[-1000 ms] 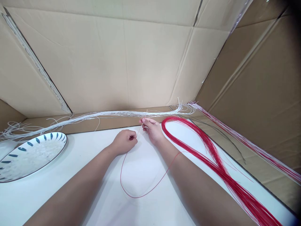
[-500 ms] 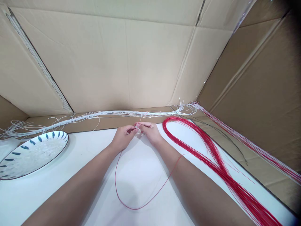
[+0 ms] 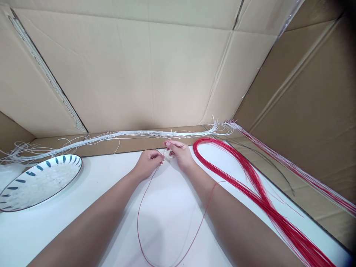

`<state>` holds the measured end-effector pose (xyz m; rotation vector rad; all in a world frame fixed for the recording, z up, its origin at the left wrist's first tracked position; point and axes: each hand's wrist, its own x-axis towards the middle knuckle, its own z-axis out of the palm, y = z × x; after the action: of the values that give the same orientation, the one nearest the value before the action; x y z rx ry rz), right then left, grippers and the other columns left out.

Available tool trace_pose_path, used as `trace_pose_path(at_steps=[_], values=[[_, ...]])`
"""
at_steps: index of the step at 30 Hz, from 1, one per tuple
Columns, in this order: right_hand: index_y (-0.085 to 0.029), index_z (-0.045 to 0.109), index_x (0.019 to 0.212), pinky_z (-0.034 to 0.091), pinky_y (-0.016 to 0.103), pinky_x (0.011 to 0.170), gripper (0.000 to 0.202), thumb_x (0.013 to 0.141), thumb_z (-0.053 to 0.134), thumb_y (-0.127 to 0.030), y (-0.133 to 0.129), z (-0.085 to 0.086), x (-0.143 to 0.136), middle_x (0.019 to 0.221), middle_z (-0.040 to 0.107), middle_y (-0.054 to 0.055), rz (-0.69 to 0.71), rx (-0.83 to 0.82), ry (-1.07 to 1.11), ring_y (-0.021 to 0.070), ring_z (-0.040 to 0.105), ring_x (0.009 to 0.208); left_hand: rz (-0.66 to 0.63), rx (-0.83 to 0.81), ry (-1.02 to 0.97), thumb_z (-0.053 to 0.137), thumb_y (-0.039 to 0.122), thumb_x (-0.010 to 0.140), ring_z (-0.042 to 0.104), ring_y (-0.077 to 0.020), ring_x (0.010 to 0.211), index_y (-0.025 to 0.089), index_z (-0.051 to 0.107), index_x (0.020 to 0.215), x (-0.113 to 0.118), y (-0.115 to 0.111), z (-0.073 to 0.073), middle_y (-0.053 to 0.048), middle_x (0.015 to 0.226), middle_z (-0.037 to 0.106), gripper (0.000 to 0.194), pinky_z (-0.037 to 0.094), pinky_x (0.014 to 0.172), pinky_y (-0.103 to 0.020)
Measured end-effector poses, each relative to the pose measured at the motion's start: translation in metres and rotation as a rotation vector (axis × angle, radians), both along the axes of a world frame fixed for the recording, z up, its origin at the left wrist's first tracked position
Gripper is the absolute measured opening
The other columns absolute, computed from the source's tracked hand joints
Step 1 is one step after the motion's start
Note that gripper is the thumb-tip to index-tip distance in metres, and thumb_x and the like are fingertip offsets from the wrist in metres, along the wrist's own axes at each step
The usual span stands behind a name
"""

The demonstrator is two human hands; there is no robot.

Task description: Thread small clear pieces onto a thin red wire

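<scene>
Near the far edge of the white table [image 3: 111, 207], my left hand [image 3: 150, 161] pinches a thin red cord [image 3: 138, 218]. Just to its right and slightly higher, my right hand [image 3: 178, 152] grips the same cord between thumb and index finger, with a short end sticking up above the fingertips. A small gap separates the two hands. The cord hangs in a long loop toward me and passes over my right forearm. Any tiny piece between the fingertips is too small to make out.
A bundle of red cords [image 3: 239, 188] curves along the right side. White cords [image 3: 133, 133] stretch along the far cardboard edge. At the left lies an oval plate [image 3: 20, 181] with small whitish bits. Cardboard walls [image 3: 172, 74] stand behind and right, with red and white strands [image 3: 294, 168] beside.
My hands have moved apart a little, the right one up and away from the left. The cord's loop has shifted and now hangs lower, toward the bottom edge.
</scene>
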<state>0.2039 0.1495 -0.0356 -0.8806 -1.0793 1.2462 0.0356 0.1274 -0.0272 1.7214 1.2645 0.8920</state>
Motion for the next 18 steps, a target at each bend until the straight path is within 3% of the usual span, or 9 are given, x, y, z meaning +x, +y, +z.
trace_pose_path(at_steps=[6,9,15,18], values=[[-0.02,0.083,0.08,0.048,0.032,0.071,0.035,0.061,0.091,-0.048,-0.0061,0.0042,-0.0049,0.085,0.08,0.007,0.099,-0.008,-0.029,0.0185,0.065,0.077,-0.004,-0.003,-0.096,0.063,0.042,0.098,0.066,-0.0149,0.077,0.013,0.068,0.093,0.0012,0.0016,0.0007,-0.002,0.086,0.068,0.03,0.058,0.075,-0.033],[-0.021,0.082,0.085,0.048,0.031,0.07,0.036,0.064,0.089,-0.049,-0.0063,0.0047,-0.0044,0.09,0.08,0.007,0.11,-0.009,-0.006,0.0178,0.066,0.079,0.013,-0.039,-0.148,0.063,0.039,0.098,0.067,-0.0149,0.079,0.013,0.068,0.095,0.0012,0.0041,-0.001,-0.003,0.089,0.07,0.027,0.058,0.076,-0.034],[-0.027,0.06,0.097,0.049,0.027,0.067,0.048,0.064,0.09,-0.045,-0.0024,0.0043,0.0006,0.095,0.08,0.001,0.053,-0.016,0.15,0.0155,0.067,0.076,0.017,-0.106,-0.215,0.064,0.038,0.098,0.067,-0.0152,0.08,0.013,0.068,0.095,-0.0005,0.0062,-0.0034,-0.003,0.089,0.07,0.026,0.059,0.077,-0.034],[-0.029,0.057,0.104,0.049,0.026,0.065,0.054,0.063,0.09,-0.04,-0.0017,0.0056,0.0029,0.093,0.08,-0.001,0.026,-0.045,0.204,0.014,0.066,0.072,0.006,-0.141,-0.231,0.065,0.037,0.097,0.068,-0.0153,0.08,0.013,0.068,0.096,-0.0009,0.0072,-0.0044,-0.003,0.09,0.07,0.025,0.059,0.077,-0.035]])
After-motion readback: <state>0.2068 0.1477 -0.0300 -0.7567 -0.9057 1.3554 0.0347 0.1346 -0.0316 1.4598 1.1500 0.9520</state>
